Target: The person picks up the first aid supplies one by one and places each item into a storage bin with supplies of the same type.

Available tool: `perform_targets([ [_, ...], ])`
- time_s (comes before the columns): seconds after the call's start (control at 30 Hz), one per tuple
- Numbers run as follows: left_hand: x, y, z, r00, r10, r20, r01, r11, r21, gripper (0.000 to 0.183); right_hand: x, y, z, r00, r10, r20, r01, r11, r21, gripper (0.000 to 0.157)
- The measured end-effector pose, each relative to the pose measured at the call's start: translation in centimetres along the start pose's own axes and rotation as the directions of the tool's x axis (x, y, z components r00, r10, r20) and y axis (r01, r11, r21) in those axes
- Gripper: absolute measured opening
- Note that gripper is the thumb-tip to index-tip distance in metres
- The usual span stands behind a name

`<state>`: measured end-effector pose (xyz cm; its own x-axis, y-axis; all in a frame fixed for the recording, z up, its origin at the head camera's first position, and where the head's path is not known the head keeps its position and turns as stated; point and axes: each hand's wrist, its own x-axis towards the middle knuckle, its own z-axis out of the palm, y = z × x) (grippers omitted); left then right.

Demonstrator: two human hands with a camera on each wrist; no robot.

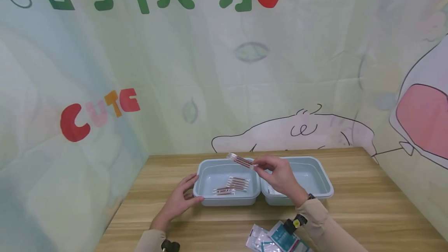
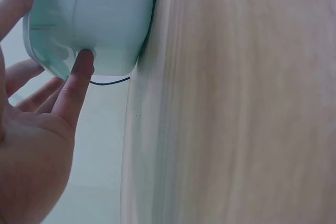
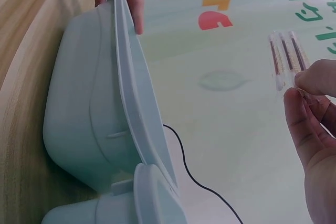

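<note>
My right hand [image 1: 280, 176] pinches a short strip of clear-wrapped cotton swabs [image 1: 241, 161] with brown sticks, raised above the left basin. In the right wrist view, thumb and fingertips grasp one end of these swabs [image 3: 286, 53]. The left basin [image 1: 229, 202] is pale blue plastic, and more wrapped cotton swabs [image 1: 238, 184] lie on its floor in two groups. At that basin's left end rests my left hand [image 1: 178, 201], its fingers spread along the rim and outer wall. In the left wrist view, one fingertip touches the basin's wall [image 2: 110, 19].
A second pale blue basin [image 1: 313, 178] stands against the first one's right side, partly hidden by my right hand, with something whitish inside. White and teal packets [image 1: 280, 238] lie on the wooden table [image 1: 367, 205] near its front. A printed cloth backdrop [image 1: 210, 88] hangs behind.
</note>
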<state>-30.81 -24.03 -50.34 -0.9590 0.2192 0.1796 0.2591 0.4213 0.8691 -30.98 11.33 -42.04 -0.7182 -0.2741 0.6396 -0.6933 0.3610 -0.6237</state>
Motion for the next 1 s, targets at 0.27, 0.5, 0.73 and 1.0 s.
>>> perform_targets([
  [0.27,0.1,-0.3,0.2,1.0,0.002,-0.011,-0.001,0.999,0.049,0.076,0.0,0.5,0.5,1.0,0.015,-0.006,-0.015,1.0,0.001,0.021],
  [0.5,0.0,0.1,0.1,1.0,-0.003,-0.009,0.004,0.998,0.058,0.076,0.1,0.7,0.9,0.999,0.041,-0.012,-0.041,0.999,-0.021,0.019],
  [0.73,-0.2,0.8,0.1,1.0,-0.02,-0.003,0.021,0.998,0.053,0.075,0.0,0.6,1.5,0.996,0.085,-0.004,-0.085,0.996,-0.026,0.019],
  [1.0,-0.1,0.3,0.0,1.0,-0.01,-0.001,0.01,0.999,0.034,0.077,-0.3,1.2,2.0,0.961,0.106,0.257,-0.096,0.994,-0.049,0.041],
])
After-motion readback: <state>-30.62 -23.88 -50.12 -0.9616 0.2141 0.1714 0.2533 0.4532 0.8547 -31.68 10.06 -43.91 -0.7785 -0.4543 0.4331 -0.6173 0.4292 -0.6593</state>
